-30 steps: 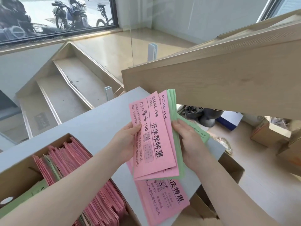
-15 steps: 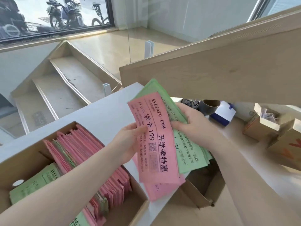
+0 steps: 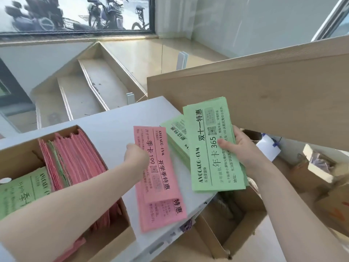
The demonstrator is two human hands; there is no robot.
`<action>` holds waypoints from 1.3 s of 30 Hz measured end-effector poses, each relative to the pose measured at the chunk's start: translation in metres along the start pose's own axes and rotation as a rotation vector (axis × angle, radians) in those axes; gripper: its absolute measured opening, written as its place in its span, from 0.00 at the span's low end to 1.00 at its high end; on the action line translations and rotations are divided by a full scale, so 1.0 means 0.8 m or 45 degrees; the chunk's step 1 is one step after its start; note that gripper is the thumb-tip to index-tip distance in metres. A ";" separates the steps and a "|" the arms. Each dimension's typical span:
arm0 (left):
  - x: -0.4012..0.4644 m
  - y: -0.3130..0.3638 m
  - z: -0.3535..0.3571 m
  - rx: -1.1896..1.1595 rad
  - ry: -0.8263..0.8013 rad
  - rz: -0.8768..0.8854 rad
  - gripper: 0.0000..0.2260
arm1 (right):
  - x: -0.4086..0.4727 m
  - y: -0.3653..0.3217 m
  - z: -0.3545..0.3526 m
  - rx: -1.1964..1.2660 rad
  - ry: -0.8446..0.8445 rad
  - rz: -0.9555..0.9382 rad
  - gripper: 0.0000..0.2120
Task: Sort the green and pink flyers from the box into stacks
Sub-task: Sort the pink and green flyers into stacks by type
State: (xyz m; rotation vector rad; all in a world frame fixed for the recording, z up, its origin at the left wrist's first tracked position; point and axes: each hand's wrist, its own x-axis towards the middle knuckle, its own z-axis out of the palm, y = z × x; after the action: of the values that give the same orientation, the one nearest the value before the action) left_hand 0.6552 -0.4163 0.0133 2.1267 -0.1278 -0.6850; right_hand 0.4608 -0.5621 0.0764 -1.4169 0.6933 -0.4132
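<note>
While the right hand (image 3: 243, 150) pinches a green flyer bundle (image 3: 215, 148) at frame center-right, the left hand (image 3: 137, 155) pinches a pink flyer (image 3: 160, 167) over the pink stack (image 3: 166, 212); box (image 3: 24, 154) sits lower left.

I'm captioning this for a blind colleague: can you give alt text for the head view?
Over a white table, the left hand lays a pink flyer on a pink stack while the right hand holds a bundle of green flyers above a green stack. A cardboard box of unsorted flyers sits at left.
</note>
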 end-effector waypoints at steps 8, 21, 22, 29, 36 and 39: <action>-0.078 0.051 0.030 -0.852 -0.604 -0.060 0.21 | 0.034 0.023 0.016 0.479 0.243 -0.102 0.14; -0.038 0.075 0.029 -0.460 -0.561 0.291 0.13 | 0.032 0.017 -0.030 0.736 0.527 -0.148 0.11; -0.028 0.085 0.018 -0.378 -0.602 0.346 0.14 | 0.031 0.014 -0.041 0.678 0.452 -0.135 0.10; 0.031 0.141 0.012 -0.101 -0.634 0.798 0.14 | 0.037 0.024 -0.031 0.099 0.449 -0.213 0.11; 0.094 0.117 0.037 -0.085 -0.723 0.725 0.14 | 0.040 0.068 -0.002 -0.163 0.488 -0.308 0.15; 0.102 0.097 0.047 -0.132 -0.726 0.661 0.13 | 0.042 0.081 0.009 -0.153 0.510 -0.299 0.17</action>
State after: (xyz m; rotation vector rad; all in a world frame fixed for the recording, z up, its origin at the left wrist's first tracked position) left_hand 0.7166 -0.5176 0.0209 1.6414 -0.8970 -0.9293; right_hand 0.4812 -0.5699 0.0061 -1.5527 0.8875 -0.8676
